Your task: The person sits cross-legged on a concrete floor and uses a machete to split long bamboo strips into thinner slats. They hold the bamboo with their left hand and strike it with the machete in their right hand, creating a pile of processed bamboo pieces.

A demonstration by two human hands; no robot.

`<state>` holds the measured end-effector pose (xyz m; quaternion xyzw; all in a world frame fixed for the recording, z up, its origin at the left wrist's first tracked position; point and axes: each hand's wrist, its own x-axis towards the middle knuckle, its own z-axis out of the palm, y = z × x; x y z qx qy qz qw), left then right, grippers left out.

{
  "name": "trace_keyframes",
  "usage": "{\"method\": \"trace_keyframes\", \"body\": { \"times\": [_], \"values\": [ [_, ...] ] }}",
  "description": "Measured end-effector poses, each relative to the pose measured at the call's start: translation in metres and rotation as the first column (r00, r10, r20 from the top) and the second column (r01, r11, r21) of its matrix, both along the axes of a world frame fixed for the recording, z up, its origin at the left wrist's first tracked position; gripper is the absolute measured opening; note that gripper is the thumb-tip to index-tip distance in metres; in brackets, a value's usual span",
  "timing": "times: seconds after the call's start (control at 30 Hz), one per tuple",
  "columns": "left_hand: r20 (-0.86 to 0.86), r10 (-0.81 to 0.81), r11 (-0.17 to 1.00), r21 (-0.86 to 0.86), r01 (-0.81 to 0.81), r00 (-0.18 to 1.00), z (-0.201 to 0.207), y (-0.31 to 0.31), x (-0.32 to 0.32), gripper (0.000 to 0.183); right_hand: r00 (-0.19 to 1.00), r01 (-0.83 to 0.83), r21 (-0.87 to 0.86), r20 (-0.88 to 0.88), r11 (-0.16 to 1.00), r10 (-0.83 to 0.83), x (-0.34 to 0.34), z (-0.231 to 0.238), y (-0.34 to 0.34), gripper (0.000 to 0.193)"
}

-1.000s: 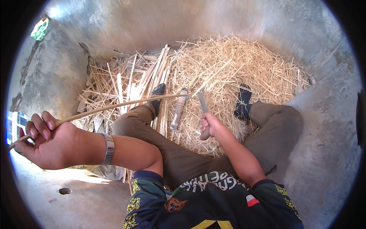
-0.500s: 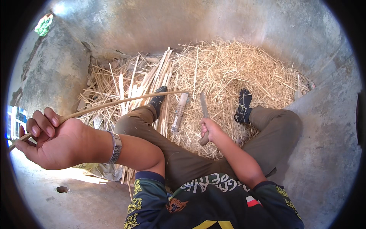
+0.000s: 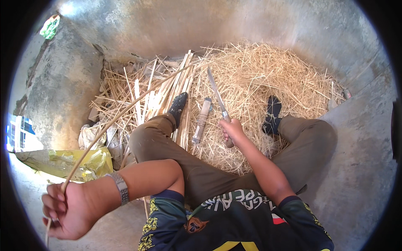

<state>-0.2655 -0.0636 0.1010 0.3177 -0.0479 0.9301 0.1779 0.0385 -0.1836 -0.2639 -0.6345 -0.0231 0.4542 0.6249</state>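
At the lower left my left hand point(image 3: 71, 209) is closed round one end of a long, thin bamboo strip point(image 3: 125, 109). The strip slants up and away from it over my left knee, and its far end is hard to make out against the shavings. In front of my body my right hand point(image 3: 234, 130) grips the wooden handle of a knife point(image 3: 215, 89). Its blade points away from me, tilted a little left, apart from the strip. Between my feet, just left of the knife, a pale cylinder with cord-like bands round it point(image 3: 202, 121) lies on the shavings.
Curly pale shavings point(image 3: 251, 71) heap up ahead and to the right. Split strips point(image 3: 167, 90) lie piled at the left, by my left foot. A yellow sack point(image 3: 94, 163) rests near my left forearm. Concrete walls point(image 3: 259, 21) stand close ahead and left.
My left hand has come down and nearer my body, so the strip now slants more steeply. My right hand has moved up slightly, and the knife tip has swung left and farther away.
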Motion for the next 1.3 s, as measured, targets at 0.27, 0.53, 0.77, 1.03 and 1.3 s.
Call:
{"method": "trace_keyframes", "body": {
  "times": [0.27,0.53,0.77,1.03,1.3],
  "values": [
    [-0.188,-0.216,0.973,0.038,0.227,0.958,-0.001,-0.021,-0.011,0.024,0.997,-0.062,-0.178,-0.064,0.982,0.051,-0.022,-0.003,-0.008,0.018],
    [-0.29,-0.25,0.967,-0.029,0.253,0.924,0.008,-0.004,0.028,0.029,0.984,0.003,-0.194,-0.175,0.981,-0.037,-0.023,-0.012,-0.011,0.017],
    [-0.186,-0.242,0.965,-0.145,0.217,0.952,0.013,-0.003,0.115,0.028,0.813,0.134,-0.047,-0.565,0.99,-0.137,0.007,-0.024,-0.014,0.026],
    [-0.427,-0.433,0.899,-0.276,0.341,0.794,-0.016,0.009,0.22,0.028,0.842,0.091,0.041,-0.537,0.995,-0.055,-0.029,0.047,-0.04,0.026],
    [-0.661,-0.445,0.89,-0.251,0.382,0.604,-0.032,0.047,0.282,0.032,1.0,0.013,-0.071,0.029,0.997,-0.011,-0.062,0.011,-0.067,0.024]
  ]
}}
